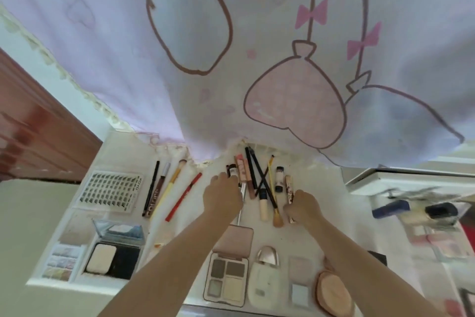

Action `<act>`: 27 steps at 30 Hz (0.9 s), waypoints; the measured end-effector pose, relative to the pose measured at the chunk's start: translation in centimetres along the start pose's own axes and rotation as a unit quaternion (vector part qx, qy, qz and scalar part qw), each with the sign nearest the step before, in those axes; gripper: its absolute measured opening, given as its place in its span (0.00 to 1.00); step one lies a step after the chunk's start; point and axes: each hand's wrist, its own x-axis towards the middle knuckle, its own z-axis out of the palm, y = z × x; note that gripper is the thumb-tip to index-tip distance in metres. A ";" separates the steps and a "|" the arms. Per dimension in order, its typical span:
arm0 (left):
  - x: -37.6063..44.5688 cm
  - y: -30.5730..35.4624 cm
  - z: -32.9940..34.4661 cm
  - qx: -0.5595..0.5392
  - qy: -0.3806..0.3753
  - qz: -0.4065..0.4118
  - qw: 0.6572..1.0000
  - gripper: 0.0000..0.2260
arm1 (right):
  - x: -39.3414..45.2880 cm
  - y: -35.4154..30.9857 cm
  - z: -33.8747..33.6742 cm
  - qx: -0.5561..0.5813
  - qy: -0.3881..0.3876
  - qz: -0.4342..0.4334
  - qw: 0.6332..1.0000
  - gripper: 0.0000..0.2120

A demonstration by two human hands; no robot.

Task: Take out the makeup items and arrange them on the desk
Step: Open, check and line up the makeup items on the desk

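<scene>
- White cloth covers the worktop [123, 152], and most of the makeup already lies on it in rough groups, so I judge the task well along.
- Left hand [223, 195] reaches into the loose pile ahead of both hands; its fingers curl onto a small dark-capped tube [232, 171], touching it at least, though I cannot tell whether this grip has closed round it.
- Right hand [304, 207] pinches the lower end of a printed mascara tube [289, 189], a narrow grip holding that item.
- Between the two hands sits the unsorted cluster: crossed black pencils [258, 175], a pink tube [243, 165], a cream concealer stick [263, 204] and a fan brush [277, 219], overlapping one another.
- Well to the left of the left hand a tidy row is done: black liner [151, 188], brown pencil [160, 188], yellow-handled brush [171, 185], red pencil [183, 197], with a lash sheet [110, 190] and powder compact [113, 256] beyond.
- Nearer the person than both hands lie an eyeshadow quad [226, 282], a white pouch-shaped case [264, 283] and a peach puff [332, 291].
- What seems left is straightening the middle cluster into a row.
</scene>
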 end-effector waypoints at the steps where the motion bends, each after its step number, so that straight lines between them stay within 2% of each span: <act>1: -0.2 0.6 -0.1 -0.001 0.006 0.001 1.000 0.14 | -0.1 0.3 -0.2 0.017 0.002 -0.006 1.000 0.05; 5: -1.0 3.2 -0.8 -0.008 0.016 0.032 0.999 0.15 | -1.0 2.2 -3.5 0.075 0.070 -0.053 0.993 0.14; 9: -1.8 7.3 -2.7 -0.031 0.031 0.094 0.995 0.19 | -4.3 4.3 -9.4 0.032 0.140 -0.186 0.972 0.10; 11: -2.4 9.7 -3.9 -0.026 0.043 0.155 0.987 0.22 | -6.3 4.9 -12.3 0.071 0.176 -0.245 0.951 0.16; 14: -3.4 12.5 -5.1 -0.087 0.058 0.217 0.971 0.16 | -8.5 5.5 -15.3 0.144 0.202 -0.281 0.927 0.19; 16: -4.0 13.9 -5.5 -0.118 0.062 0.233 0.963 0.15 | -9.1 5.5 -16.5 0.179 0.206 -0.281 0.920 0.18; 19: -4.7 15.1 -5.8 -0.076 0.087 0.262 0.958 0.22 | -9.8 5.3 -17.7 0.257 0.187 -0.289 0.903 0.12; 21: -5.0 15.3 -6.9 -0.062 0.072 0.265 0.960 0.15 | -10.6 5.2 -18.3 0.286 0.192 -0.319 0.883 0.10; 23: -5.4 15.4 -8.4 -0.092 0.048 0.289 0.952 0.08 | -11.5 5.3 -18.7 0.282 0.224 -0.373 0.855 0.12; 27: -7.1 15.4 -11.1 -0.193 0.009 0.315 0.929 0.14 | -14.1 5.9 -20.3 0.211 0.251 -0.517 0.791 0.05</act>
